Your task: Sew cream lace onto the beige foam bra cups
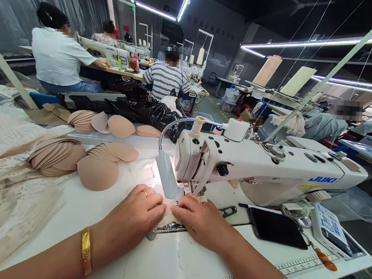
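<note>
At the needle area of a white sewing machine, my two hands face each other with bent fingers. My left hand, with a ring and a gold bangle, is closed on a pale piece of fabric. From the other side, my right hand pinches the same fabric beside the presser foot. The fingers and the lamp head hide most of that piece. A small grey lamp on a bent metal neck shines down just above my fingertips. Left of my hands lie fanned stacks of beige cup-shaped pads.
Cream lace fabric covers the left of the table. At right lie a black phone, a pen, a white box-shaped device and an orange tassel. Thread cones stand behind the machine. Several people sit at other machines beyond.
</note>
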A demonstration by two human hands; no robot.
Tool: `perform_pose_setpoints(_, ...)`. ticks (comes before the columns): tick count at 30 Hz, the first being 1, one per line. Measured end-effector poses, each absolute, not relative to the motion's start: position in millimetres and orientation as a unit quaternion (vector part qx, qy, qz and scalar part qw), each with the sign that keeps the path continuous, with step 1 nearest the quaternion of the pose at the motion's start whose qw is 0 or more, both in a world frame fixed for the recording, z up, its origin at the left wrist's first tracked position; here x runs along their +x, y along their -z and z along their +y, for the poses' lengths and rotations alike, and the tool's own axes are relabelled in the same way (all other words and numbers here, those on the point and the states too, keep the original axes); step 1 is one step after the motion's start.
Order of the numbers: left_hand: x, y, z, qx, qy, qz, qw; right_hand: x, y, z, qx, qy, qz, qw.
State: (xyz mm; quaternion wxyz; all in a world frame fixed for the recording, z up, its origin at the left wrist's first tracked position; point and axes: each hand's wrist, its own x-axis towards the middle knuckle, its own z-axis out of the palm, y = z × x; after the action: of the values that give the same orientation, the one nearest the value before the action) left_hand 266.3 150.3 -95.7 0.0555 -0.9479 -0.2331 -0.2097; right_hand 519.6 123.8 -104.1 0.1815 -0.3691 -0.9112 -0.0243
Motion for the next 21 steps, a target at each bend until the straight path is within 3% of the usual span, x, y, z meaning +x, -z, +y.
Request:
perform_pose_setpoints(12,274.1,97.1,148.9,-0.932,0.238,-0.264,0.074,517.5,101.0,119.7,-0.369,0.007,-0.913,0.175)
perform_pose_setpoints(21,275.8,98.2,147.1,-0.935,0.23,-0.268,0.033,517.9,104.6,122.5,-0.376,0.006,-0.909,0.18)
